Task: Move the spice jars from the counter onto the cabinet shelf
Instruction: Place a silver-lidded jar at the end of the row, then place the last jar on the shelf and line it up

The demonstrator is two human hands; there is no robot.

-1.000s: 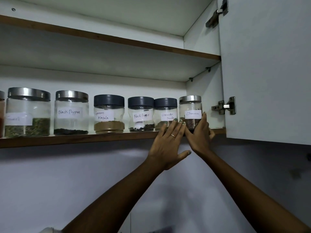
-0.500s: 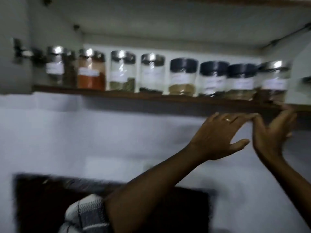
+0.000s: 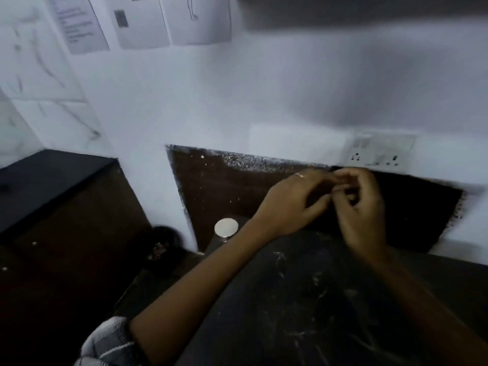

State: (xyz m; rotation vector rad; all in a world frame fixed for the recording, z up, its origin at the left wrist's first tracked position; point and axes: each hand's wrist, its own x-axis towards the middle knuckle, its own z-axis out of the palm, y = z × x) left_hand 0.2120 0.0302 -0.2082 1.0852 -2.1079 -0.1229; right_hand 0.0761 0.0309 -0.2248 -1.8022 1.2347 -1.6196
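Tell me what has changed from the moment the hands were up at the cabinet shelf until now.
Both hands left the shelf and came down. The left hand and right hand now meet above the dark speckled counter, fingers curled together; blur hides whether they hold anything. The view dropped too, so the shelf and its jars are out of sight. A round silver-lidded jar stands at the counter's back. The ring on the left hand is unchanged.

I see papers [image 3: 142, 21] taped on the white wall [image 3: 211, 96] and a socket plate [image 3: 377, 154] near the dark backsplash panel [image 3: 211, 186].
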